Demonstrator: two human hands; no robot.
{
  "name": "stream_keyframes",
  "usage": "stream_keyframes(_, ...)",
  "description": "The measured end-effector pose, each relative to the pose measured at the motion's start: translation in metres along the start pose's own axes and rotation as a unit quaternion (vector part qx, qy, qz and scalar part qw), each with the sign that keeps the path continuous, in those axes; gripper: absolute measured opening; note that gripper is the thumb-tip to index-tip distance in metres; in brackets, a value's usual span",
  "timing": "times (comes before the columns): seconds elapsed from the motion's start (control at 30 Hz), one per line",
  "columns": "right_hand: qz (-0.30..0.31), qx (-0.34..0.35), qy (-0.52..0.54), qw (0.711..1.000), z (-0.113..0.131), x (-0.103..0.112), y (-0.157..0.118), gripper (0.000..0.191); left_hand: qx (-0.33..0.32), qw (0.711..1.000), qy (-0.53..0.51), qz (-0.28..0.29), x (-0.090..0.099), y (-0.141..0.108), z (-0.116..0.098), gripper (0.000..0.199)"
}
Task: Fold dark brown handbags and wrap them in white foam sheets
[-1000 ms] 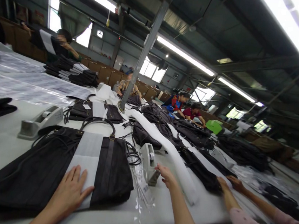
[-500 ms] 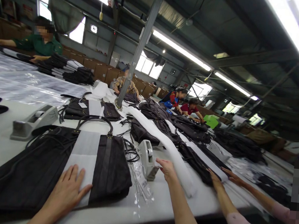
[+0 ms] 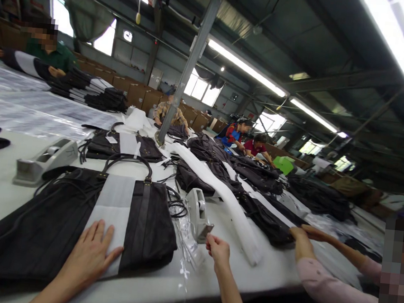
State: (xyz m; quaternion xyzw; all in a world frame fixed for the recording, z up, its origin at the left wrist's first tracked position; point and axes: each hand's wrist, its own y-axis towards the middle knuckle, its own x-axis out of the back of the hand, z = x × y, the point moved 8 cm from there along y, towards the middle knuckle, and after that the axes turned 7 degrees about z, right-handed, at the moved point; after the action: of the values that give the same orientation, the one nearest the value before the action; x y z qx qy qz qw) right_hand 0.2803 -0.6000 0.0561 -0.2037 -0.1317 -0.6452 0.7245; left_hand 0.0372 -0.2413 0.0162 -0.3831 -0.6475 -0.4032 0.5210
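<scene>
In front of me a dark fabric handbag (image 3: 151, 234) lies flat on the table, its handles pointing away. A white wrapping strip (image 3: 114, 205) runs across its middle. My left hand (image 3: 90, 252) rests open on this strip, fingers spread and palm down. Just right of the bag is a grey tape dispenser (image 3: 198, 218). My right hand (image 3: 219, 252) is at its near end, thumb and fingers closed in a pinch; whatever they grip is too small or clear to make out. Thin cords and clear plastic (image 3: 187, 250) lie between bag and dispenser.
Another tape dispenser (image 3: 45, 161) stands left. Beyond are a second wrapped bag (image 3: 148, 150), a long white foam roll (image 3: 226, 196) and a metal post (image 3: 186, 69). At right, a co-worker's hands (image 3: 304, 235) hold another dark bag (image 3: 267, 219). More people work behind.
My right hand has drawn back toward me from the dispenser, and its fingers have closed. My left hand stays on the strip. The co-worker's hands at right have shifted along their bag.
</scene>
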Motion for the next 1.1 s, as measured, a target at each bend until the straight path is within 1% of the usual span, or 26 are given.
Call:
stream_keyframes(0.17,-0.019,0.028,-0.093,0.995,0.002,0.006,0.013,0.048,0.003,1.000,-0.014,-0.001,-0.001,0.000,0.001,0.075)
stream_keyframes(0.27,-0.036,0.025,-0.153,0.987,-0.003,0.017,0.007,0.047,0.003,1.000,-0.028,-0.009,0.001,0.001,0.001,0.076)
stream_keyframes(0.33,-0.046,0.023,-0.183,0.982,-0.001,0.025,-0.001,0.045,0.007,0.999,-0.037,-0.011,0.002,0.001,0.002,0.076)
stream_keyframes(0.37,-0.047,0.029,-0.196,0.979,0.005,0.027,-0.006,0.045,0.010,0.999,-0.042,-0.010,0.004,0.000,0.002,0.076)
stream_keyframes(0.4,-0.043,0.045,-0.211,0.976,0.017,0.027,-0.011,0.044,0.011,0.999,-0.046,-0.007,0.005,0.000,0.002,0.077)
stream_keyframes(0.43,-0.032,0.069,-0.225,0.971,0.033,0.023,-0.015,0.044,0.012,0.999,-0.049,-0.003,0.007,0.000,0.002,0.077)
stream_keyframes(0.47,-0.013,0.104,-0.243,0.964,0.055,0.014,-0.019,0.044,0.013,0.999,-0.053,0.001,0.009,0.000,0.002,0.078)
stream_keyframes(0.53,0.055,0.191,-0.265,0.943,0.108,-0.018,-0.031,0.043,0.018,0.998,-0.059,0.011,0.012,0.002,0.002,0.079)
stream_keyframes(0.57,0.100,0.231,-0.269,0.929,0.136,-0.040,-0.039,0.041,0.021,0.998,-0.062,0.016,0.014,0.003,0.002,0.080)
stream_keyframes(0.63,0.216,0.297,-0.264,0.892,0.188,-0.094,-0.060,0.035,0.027,0.997,-0.071,0.025,0.016,0.004,0.003,0.081)
stream_keyframes(0.7,0.339,0.352,-0.255,0.834,0.230,-0.153,-0.086,0.031,0.034,0.995,-0.085,0.031,0.018,0.005,0.004,0.081)
stream_keyframes(0.77,0.442,0.396,-0.267,0.759,0.257,-0.212,-0.108,0.029,0.039,0.993,-0.102,0.036,0.020,0.005,0.004,0.082)
stream_keyframes(0.8,0.480,0.415,-0.285,0.718,0.265,-0.239,-0.116,0.027,0.040,0.992,-0.109,0.037,0.021,0.005,0.004,0.082)
stream_keyframes(0.83,0.503,0.434,-0.318,0.676,0.270,-0.265,-0.121,0.025,0.042,0.992,-0.117,0.038,0.022,0.005,0.004,0.082)
stream_keyframes(0.9,0.514,0.460,-0.403,0.602,0.272,-0.311,-0.122,0.018,0.042,0.989,-0.135,0.041,0.024,0.005,0.005,0.083)
stream_keyframes(0.93,0.508,0.466,-0.442,0.574,0.271,-0.330,-0.119,0.014,0.042,0.988,-0.145,0.043,0.024,0.005,0.006,0.084)
stream_keyframes(0.97,0.501,0.469,-0.472,0.554,0.271,-0.348,-0.116,0.011,0.042,0.986,-0.154,0.046,0.023,0.006,0.006,0.085)
stream_keyframes(1.0,0.496,0.469,-0.491,0.542,0.270,-0.364,-0.113,0.008,0.043,0.985,-0.163,0.047,0.022,0.006,0.007,0.085)
stream_keyframes(1.1,0.486,0.468,-0.517,0.528,0.265,-0.403,-0.108,0.012,0.042,0.982,-0.180,0.048,0.018,0.008,0.010,0.087)
